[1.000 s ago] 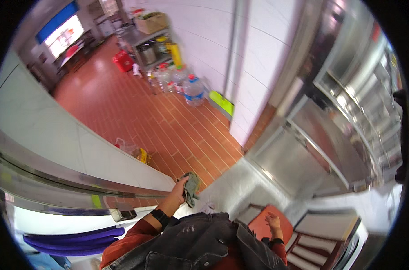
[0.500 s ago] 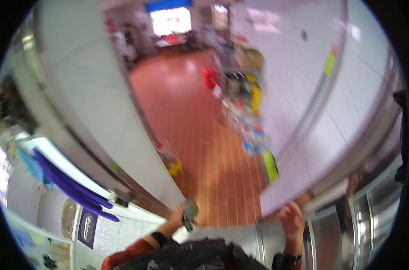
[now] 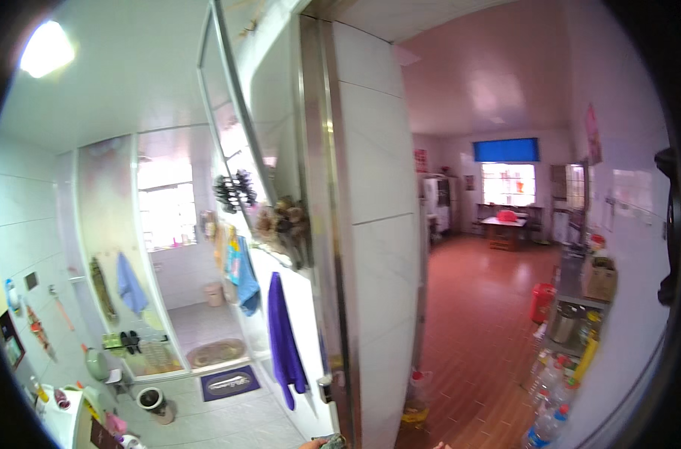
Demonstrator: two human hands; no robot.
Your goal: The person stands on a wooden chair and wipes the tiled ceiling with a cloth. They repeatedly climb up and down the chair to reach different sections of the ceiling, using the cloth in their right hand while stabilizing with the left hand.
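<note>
Only a sliver of my left hand (image 3: 310, 444) shows at the lower edge, closed on a crumpled grey-green cloth (image 3: 331, 442). That hand is nearest the metal-edged door frame (image 3: 339, 299), in front of the bathroom opening. Of my right hand (image 3: 441, 446) just the fingertips come into view at the bottom, in front of the red-brown floor, and whether they grip anything is hidden. A purple towel (image 3: 284, 340) hangs on the white door left of the frame.
To the left lies a bathroom with a waste bin (image 3: 154, 404), a dark mat (image 3: 229, 383) and a glass partition. On the right a metal shelf (image 3: 580, 288) and several plastic bottles (image 3: 550, 423) line the wall. A table (image 3: 503, 227) stands far back.
The view has swung up and to the left, bringing the bathroom into sight. Both hands have dropped to the lower edge; the cloth is still in my left hand.
</note>
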